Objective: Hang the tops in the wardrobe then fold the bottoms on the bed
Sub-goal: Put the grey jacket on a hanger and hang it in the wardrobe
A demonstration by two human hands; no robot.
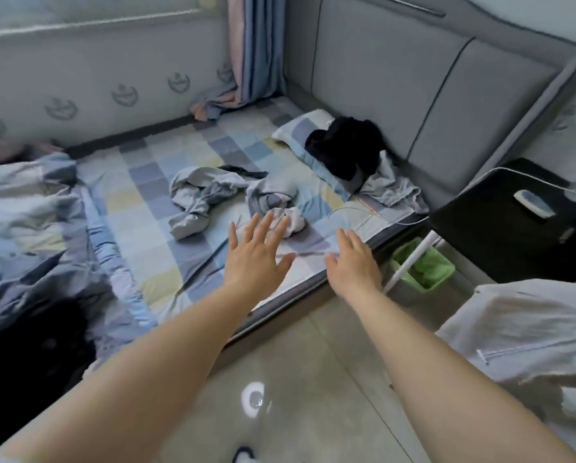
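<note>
The bed sheet [166, 208] is checked in pale blue, grey-blue, yellow and white. Crumpled grey clothes [206, 195] lie on it. A black garment [347, 145] sits on the checked pillow [300, 128]. The headboard [413, 78] is grey, the bin [423, 265] green, the nightstand [500, 228] black.

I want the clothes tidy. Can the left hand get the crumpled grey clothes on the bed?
Probably yes. The open left hand hovers just short of the crumpled grey clothes, with nothing in between.
</note>
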